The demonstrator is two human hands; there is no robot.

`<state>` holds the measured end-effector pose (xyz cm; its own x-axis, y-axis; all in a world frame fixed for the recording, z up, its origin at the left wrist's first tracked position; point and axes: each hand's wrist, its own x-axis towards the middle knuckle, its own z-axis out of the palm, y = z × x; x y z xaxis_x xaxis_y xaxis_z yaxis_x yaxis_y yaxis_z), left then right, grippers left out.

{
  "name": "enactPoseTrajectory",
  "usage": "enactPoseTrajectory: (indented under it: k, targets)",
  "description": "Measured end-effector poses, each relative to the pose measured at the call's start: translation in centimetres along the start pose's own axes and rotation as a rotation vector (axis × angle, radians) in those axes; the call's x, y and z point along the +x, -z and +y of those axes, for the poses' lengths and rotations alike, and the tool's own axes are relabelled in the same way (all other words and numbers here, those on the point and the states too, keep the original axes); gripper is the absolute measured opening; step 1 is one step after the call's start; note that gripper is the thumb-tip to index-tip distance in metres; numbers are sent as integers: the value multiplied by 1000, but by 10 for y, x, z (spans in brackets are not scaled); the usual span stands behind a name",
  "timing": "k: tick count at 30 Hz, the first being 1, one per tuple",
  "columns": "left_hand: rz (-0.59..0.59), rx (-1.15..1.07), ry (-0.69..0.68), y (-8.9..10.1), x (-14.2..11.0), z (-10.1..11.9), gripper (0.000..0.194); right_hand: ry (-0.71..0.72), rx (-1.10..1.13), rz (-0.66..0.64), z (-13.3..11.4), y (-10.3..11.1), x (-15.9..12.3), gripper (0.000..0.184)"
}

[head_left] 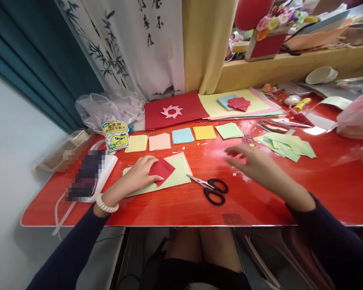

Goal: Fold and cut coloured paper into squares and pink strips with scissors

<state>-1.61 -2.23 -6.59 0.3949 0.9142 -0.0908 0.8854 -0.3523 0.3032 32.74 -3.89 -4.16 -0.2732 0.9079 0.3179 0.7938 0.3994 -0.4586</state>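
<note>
Red paper square point(166, 171) lies partly beneath our left hand point(139, 171); whether its fingers pinch or press, we cannot tell. Rightward of them, scissors point(209, 186) might snag the light-green sheet point(181, 169) if it slides. Our right hand point(255, 161) has fingers parted, open desk point(257, 207) stretching from them toward the near edge.

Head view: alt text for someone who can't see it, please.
The left hand touches a red paper square on a pale green sheet; the right hand hovers over a red table. Scissors lie between them, five paper stacks behind.
</note>
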Motion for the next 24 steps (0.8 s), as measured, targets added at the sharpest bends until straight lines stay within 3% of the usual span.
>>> enactPoseTrajectory:
  k: [3,6,13,16,19,22,24]
  targets:
    - [9,-70,20,4,-2,10,54,137,-9,-219,-31,-30,-14,27]
    - [-13,-81,53,11,-5,15,56,196,-57,-288,-40,-47,-29,35]
    - [-112,57,88,16,-23,-15,79,45,-172,-95,1,-44,-40,27]
    - [-118,82,93,13,-26,-25,82,-10,-179,-22,2,-34,-33,28]
    - [-100,114,136,14,-21,-24,87,-164,111,-78,-19,-27,-19,30]
    - [-117,151,172,16,-15,-20,96,-440,650,-359,-49,-29,1,32]
    - [-97,160,152,16,-14,-19,94,-505,776,-431,-61,-36,14,32]
